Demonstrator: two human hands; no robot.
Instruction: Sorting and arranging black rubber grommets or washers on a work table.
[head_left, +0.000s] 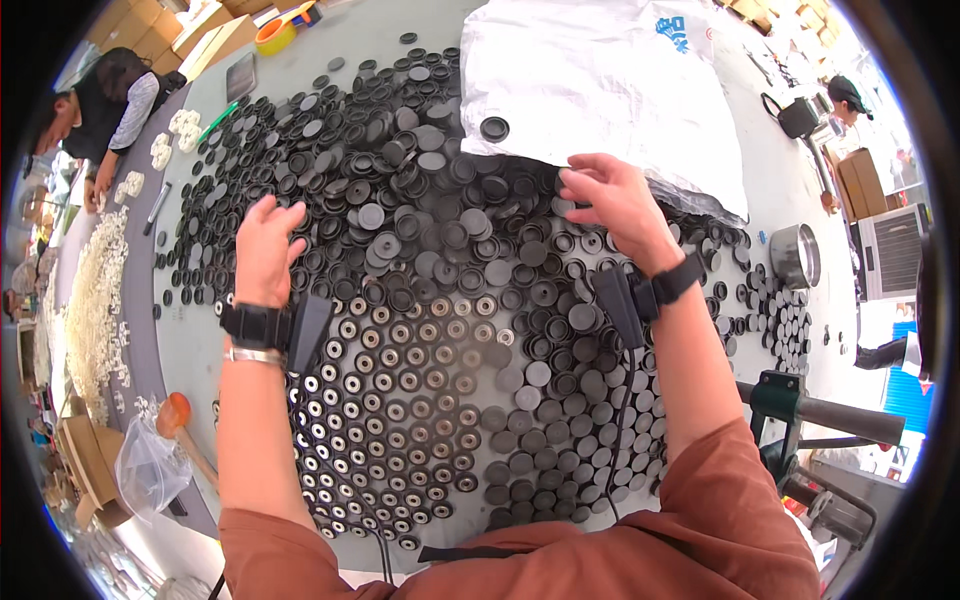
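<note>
Above the left part of a large heap of round black plastic caps (371, 217) hovers my left hand (266, 248), its fingers slightly curled and apart, with nothing visible in them. My right hand (618, 208) is over the heap's right part, beside the lower edge of a white plastic bag (600, 80); its fingers are spread and I see nothing held. One black cap (494, 128) lies on the bag. Closer to me, black discs with metal ring centres (396, 411) stand in rows. To their right, plain dark-grey discs (548, 458) lie close together.
A green pen (218, 121), a dark marker (157, 208) and yellow tape (273, 37) lie at the left and far left. On the right stand a metal pot (795, 256) and a green hand-press (778, 398). Another person (110, 105) works beside white pieces (95, 300) on the left.
</note>
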